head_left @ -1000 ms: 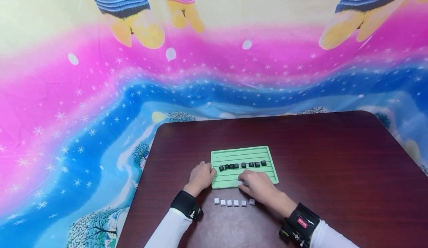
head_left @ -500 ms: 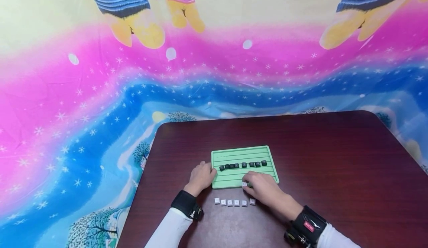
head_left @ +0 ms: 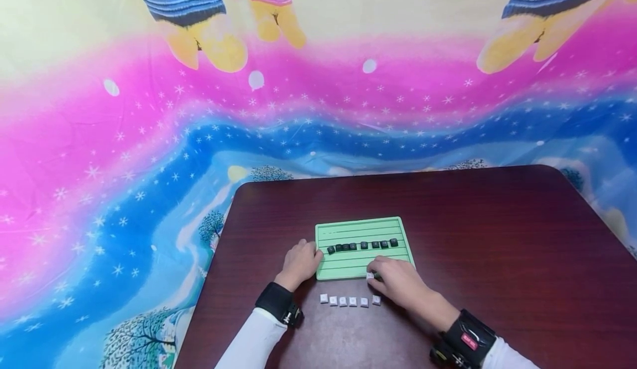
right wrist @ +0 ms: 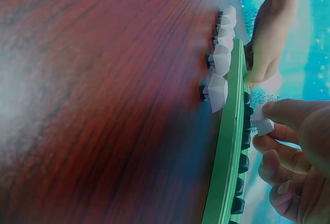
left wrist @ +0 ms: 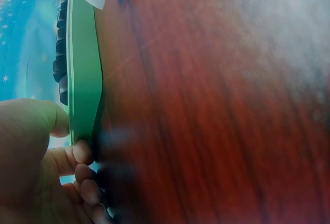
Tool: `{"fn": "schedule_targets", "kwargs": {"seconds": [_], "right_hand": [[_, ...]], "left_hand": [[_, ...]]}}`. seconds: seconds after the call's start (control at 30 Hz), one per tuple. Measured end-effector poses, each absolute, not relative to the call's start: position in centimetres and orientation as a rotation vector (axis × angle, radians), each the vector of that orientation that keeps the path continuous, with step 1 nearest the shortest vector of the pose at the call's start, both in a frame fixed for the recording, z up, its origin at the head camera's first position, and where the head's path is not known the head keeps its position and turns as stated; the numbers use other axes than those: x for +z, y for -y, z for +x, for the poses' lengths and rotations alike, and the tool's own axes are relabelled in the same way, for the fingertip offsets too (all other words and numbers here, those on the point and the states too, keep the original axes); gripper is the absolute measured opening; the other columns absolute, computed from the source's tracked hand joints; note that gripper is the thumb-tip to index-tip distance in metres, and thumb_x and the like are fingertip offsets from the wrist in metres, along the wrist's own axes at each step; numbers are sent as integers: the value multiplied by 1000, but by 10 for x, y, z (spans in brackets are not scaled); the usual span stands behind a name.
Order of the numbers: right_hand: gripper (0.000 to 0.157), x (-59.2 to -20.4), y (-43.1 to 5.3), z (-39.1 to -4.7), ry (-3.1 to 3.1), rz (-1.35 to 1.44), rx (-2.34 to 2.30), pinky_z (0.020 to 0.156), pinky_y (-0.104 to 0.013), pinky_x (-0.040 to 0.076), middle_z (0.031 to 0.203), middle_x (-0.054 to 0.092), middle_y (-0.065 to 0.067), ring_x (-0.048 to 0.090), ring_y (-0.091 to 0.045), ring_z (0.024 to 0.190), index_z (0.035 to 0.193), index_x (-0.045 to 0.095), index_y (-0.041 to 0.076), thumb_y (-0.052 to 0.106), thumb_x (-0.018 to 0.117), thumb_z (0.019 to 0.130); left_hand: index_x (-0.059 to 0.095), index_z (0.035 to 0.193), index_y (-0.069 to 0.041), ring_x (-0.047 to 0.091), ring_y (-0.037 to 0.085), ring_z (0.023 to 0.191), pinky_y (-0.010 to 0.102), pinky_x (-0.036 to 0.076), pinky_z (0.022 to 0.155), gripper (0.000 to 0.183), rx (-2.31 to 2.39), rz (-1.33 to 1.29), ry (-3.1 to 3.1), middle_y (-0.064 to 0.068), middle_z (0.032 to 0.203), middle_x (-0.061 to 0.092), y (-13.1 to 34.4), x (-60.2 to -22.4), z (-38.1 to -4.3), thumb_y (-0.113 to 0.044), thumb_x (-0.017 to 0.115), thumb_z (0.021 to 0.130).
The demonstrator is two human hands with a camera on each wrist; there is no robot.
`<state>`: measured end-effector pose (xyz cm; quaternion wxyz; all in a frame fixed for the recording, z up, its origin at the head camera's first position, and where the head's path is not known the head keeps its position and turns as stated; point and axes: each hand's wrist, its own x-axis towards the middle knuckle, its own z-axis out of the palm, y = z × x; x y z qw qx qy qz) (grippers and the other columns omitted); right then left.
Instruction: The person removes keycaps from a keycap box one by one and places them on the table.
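Note:
A pale green ridged tray [head_left: 343, 272] lies on the table, bearing a row of several black keycaps [head_left: 364, 245] across its middle. My left hand [head_left: 301, 259] grips the tray's left edge; the left wrist view has the thumb on the rim and curled fingertips [left wrist: 82, 152] at its side. Between thumb and finger of my right hand [head_left: 398, 280] a white keycap [right wrist: 264, 126] is pinched, close over the tray's front edge toward the right. The right hand covers part of the tray's front right corner.
In front of the tray, several white keycaps [head_left: 353, 302] stand in a row, the rightmost set slightly apart. The dark red wooden table [head_left: 497, 247] extends widely to the right. A colourful printed cloth [head_left: 318, 103] hangs behind the table.
My right hand has slid a little to the right along the tray's front edge with the white keycap. The left hand stays at the tray's left edge.

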<state>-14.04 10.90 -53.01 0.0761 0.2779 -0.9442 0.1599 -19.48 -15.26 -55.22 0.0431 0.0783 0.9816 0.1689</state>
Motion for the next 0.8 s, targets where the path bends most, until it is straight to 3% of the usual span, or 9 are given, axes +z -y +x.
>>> {"fn": "schedule_targets", "kwargs": {"seconds": [0.8], "right_hand": [[11,-532,-122,-132,2879,754,464,62,-27,50,87,68,12,63,-5,73,92,73,23,27,79,84]], "left_hand": [[45,67,-14,36,19,59,30,29,55,34,520,239,-3001,4,71,43,153,-554,-195,-25,48,100]]}}
